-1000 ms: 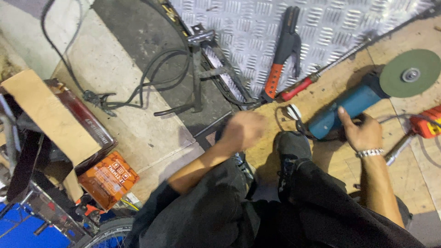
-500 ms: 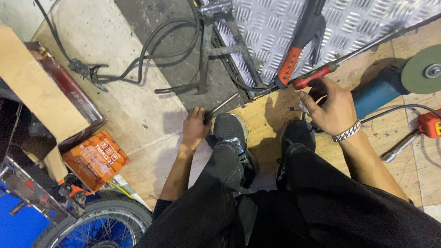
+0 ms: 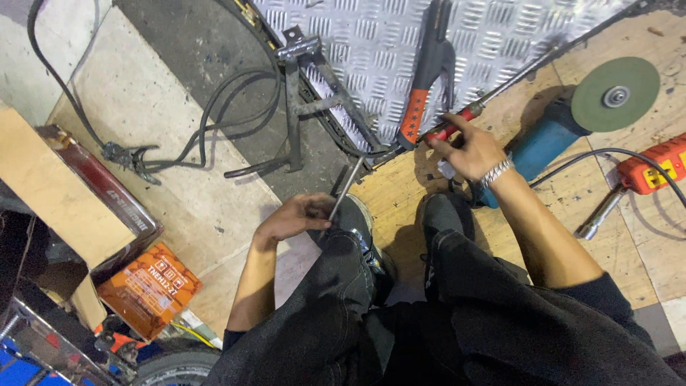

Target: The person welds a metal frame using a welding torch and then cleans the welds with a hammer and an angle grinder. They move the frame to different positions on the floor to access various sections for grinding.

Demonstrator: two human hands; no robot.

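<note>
I crouch over a plywood floor with my dark trousers and shoes below me. My left hand (image 3: 291,218) grips the lower end of a thin metal rod (image 3: 349,184), which slants up toward a grey welded metal frame (image 3: 296,93). My right hand (image 3: 468,146), with a metal bracelet on its wrist, pinches the red handle of a long thin tool (image 3: 451,129) lying along the edge of a diamond-pattern metal plate (image 3: 371,43). A black clamp with an orange grip (image 3: 420,100) lies on that plate just left of my right hand.
A blue angle grinder with a green disc (image 3: 614,93) lies right of my right hand, its cable looping past an orange power strip (image 3: 654,166). A chrome wrench (image 3: 599,214) lies below that. Black cables (image 3: 214,121) trail left. An orange box (image 3: 148,289) sits bottom left.
My right hand left the blue grinder and moved left onto the red-handled tool. My left hand dropped toward my shoe and now holds the thin rod. The view shifted slightly.
</note>
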